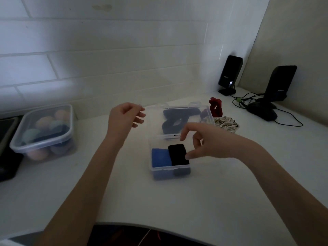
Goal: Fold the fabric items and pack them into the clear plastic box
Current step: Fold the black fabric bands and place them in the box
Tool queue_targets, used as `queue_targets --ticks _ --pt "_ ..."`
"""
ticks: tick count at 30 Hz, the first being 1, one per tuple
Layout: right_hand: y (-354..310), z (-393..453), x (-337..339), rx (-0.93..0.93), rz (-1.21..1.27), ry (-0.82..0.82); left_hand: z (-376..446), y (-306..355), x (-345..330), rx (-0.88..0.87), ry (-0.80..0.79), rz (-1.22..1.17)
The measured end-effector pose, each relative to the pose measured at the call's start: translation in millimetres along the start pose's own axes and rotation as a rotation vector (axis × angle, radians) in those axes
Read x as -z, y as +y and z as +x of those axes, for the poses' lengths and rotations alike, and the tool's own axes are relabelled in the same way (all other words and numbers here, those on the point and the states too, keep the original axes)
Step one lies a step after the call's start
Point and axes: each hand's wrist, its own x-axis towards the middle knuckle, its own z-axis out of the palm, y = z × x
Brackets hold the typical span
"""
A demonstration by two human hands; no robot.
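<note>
A clear plastic box [159, 170] stands open on the white table, its lid [205, 108] folded back. Inside the box lie a folded blue fabric [160, 158] on the left and a folded black fabric [178, 154] beside it. A dark blue fabric ring [174, 119] rests in the lid. My right hand [209, 141] hovers over the box's right side, fingers spread, thumb near the black fabric, holding nothing. My left hand [124, 116] floats left of the lid, fingers loosely apart and empty. A red fabric item [215, 106] and a striped cream one [226, 124] lie right of the lid.
A closed lidded container [44, 132] with coloured round items stands at the left. Two black speakers [229, 73] [282, 82], a black mouse [262, 110] and cables sit at the back right. A tiled wall runs behind. The table's curved front edge [159, 225] is close to me.
</note>
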Motion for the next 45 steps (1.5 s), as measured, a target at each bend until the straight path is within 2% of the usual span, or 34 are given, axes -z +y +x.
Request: queue_targets --ticks 3,5,9,12,15,20,22,24,27,31,33,36,41,45 --pt "6 -6 0 -0.007 0.008 0.032 27 -12 -16 0.097 -0.182 0.167" --pt "9 -10 -1 -0.007 0.015 0.057 35 -18 -29 0.140 -0.243 0.125" --pt "13 -17 -3 0.001 0.045 0.064 42 -36 -38 0.259 -0.134 -0.262" --pt "13 -19 -4 0.008 0.038 0.036 42 -45 -40 0.290 -0.160 -0.270" --pt "14 -19 -5 0.011 0.008 0.031 44 -42 -43 0.221 -0.219 -0.116" --pt "16 -18 -7 0.029 0.062 0.107 43 -39 -58 0.062 -0.458 0.383" --pt "18 -20 -6 0.031 0.077 0.127 45 -35 -62 0.027 -0.563 0.522" --pt "19 -21 -5 0.031 0.074 0.126 50 -34 -61 -0.022 -0.597 0.633" --pt "21 -23 -6 0.038 0.078 0.117 54 -41 -50 0.027 -0.440 0.624" --pt "20 -24 -8 0.073 0.157 0.204 53 -46 -28 0.130 -0.027 0.408" --pt "19 -24 -8 0.080 0.202 0.262 47 -42 -21 0.115 0.096 0.286" --pt "14 -21 -8 0.097 0.223 0.299 33 -28 -19 -0.009 0.189 0.152" --pt "3 -18 -9 0.099 0.238 0.283 12 1 -30 -0.344 0.300 0.196" --pt "1 -16 -9 0.077 0.332 0.352 -4 20 -38 -0.473 0.325 0.161"
